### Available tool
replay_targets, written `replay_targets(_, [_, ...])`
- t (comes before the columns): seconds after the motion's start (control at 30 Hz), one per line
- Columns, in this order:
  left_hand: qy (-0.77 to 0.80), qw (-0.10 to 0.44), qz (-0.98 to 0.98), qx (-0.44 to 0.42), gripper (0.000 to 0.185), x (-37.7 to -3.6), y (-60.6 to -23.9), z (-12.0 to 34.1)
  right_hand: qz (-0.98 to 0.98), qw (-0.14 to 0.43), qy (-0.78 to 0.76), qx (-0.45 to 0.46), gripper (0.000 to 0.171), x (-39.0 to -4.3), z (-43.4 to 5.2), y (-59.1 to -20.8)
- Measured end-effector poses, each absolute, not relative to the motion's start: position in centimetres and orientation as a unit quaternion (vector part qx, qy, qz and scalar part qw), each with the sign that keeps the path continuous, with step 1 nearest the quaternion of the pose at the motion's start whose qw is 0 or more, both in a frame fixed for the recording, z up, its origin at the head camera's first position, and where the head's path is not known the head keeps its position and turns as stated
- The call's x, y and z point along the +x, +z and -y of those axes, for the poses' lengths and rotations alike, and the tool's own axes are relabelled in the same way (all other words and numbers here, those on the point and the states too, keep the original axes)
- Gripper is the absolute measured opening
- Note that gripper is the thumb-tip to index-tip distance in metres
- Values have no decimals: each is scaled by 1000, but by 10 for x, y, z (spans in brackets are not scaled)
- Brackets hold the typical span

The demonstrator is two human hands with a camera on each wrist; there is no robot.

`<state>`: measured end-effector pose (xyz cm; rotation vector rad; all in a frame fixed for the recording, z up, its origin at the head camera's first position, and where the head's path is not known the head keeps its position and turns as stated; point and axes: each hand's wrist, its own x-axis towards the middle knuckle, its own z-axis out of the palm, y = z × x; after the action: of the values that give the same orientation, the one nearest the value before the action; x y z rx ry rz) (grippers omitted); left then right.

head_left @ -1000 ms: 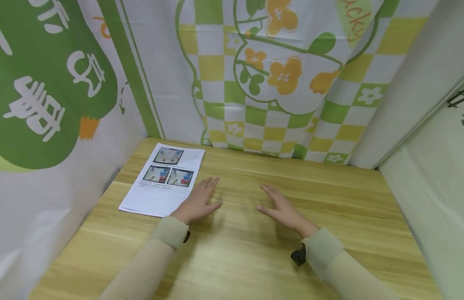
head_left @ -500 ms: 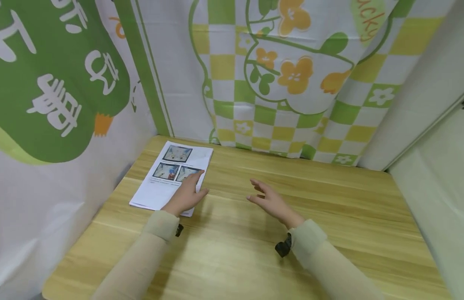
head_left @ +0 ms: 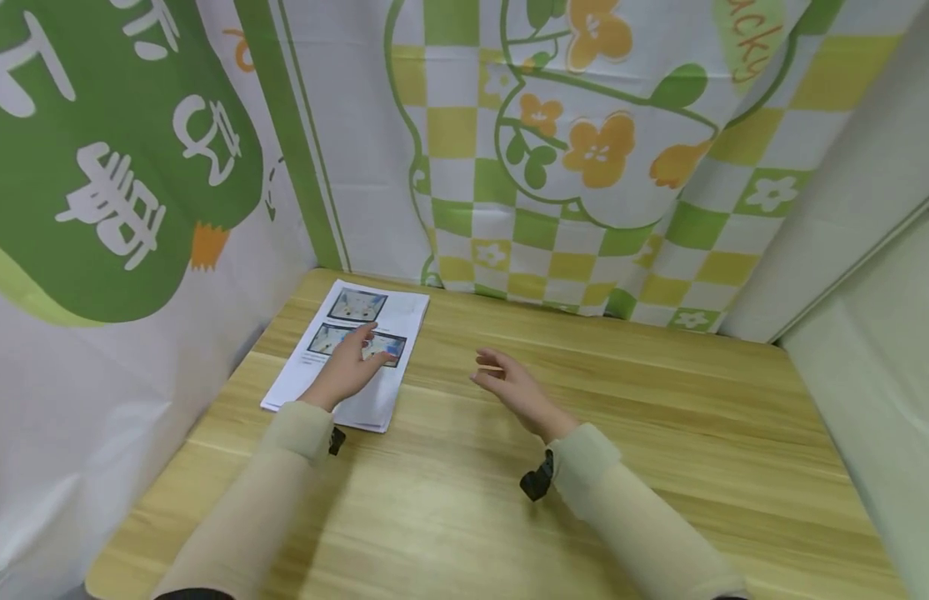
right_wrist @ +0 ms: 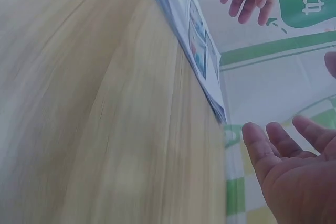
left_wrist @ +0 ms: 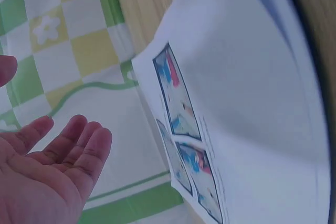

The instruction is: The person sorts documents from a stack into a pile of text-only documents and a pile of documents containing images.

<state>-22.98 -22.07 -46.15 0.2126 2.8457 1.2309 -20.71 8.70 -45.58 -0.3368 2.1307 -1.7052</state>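
Hovering over the papers (head_left: 376, 392), the left hand (head_left: 346, 367) grasps nothing; the right hand (head_left: 515, 390) is empty too; the papers lie flat on the table's (head_left: 674, 433) left side, apparently not yet lifted.

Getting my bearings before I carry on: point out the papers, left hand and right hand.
Papers (left_wrist: 252, 87): left wrist view, on the top sheet's blank part.
Left hand (head_left: 344, 369): head view, on the back of the hand.
Right hand (head_left: 521, 392): head view, on the middle of the hand.
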Motion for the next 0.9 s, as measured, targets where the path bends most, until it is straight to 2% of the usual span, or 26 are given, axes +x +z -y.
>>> replay_targets(0.37, [454, 5, -891, -13, 62, -249, -451, 260, -691, 225, -682, -86, 63, -227, -51, -458])
replay_targets(0.6, [476, 16, -876, -72, 57, -259, -459, 287, -661, 250, -707, -26, 48, -235, -36, -473])
replay_targets(0.9, [408, 48, -904, -118, 57, -271, -473, 315, -662, 239, -710, -1, 34, -240, -7, -471])
